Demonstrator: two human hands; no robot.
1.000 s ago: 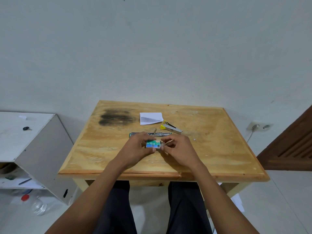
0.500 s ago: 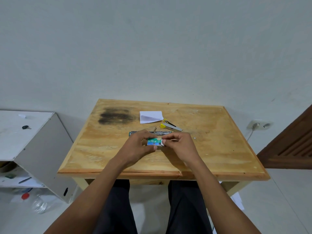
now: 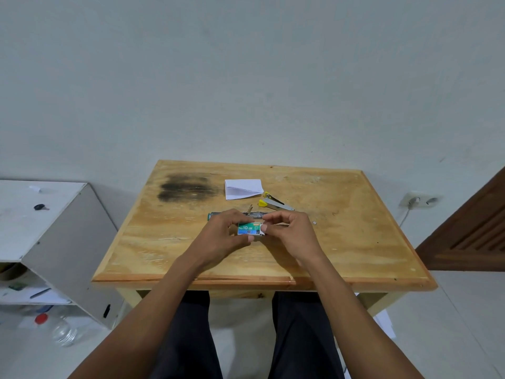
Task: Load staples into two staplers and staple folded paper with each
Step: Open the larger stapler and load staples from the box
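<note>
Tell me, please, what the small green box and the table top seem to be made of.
The staple box looks like thin printed cardboard, glossy green-blue with white lettering. The table looks like pale varnished wood, perhaps plywood: grain streaks show, and light gleams off it.

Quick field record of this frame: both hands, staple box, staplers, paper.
table: wooden, dark stain far left
staple box: green label up, between both hands
left hand: grips box's left side
right hand: pinches box's right end
yellow stapler: lies behind right hand, untouched
second stapler: behind the hands, partly hidden
folded paper: white, far side, beside yellow stapler
</note>
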